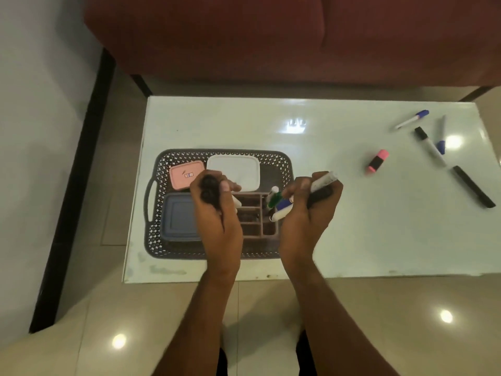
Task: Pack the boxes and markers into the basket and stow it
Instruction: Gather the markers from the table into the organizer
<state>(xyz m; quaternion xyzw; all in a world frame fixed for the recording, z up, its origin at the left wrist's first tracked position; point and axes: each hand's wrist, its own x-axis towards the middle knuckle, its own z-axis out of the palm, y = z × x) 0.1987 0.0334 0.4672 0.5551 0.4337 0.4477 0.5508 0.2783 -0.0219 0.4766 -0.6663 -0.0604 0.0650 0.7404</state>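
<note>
Holding markers in both hands (217, 210) (309, 210) above my dark perforated plastic basket (279, 161); boxes packed; five loose markers (377, 161) at 2 o'clock on the worktop (339, 226).

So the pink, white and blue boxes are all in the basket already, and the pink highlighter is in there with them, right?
Not quite. The head view shows the pink highlighter lying on the table, right of the basket. The pink box, white box and blue box are indeed inside.
</note>
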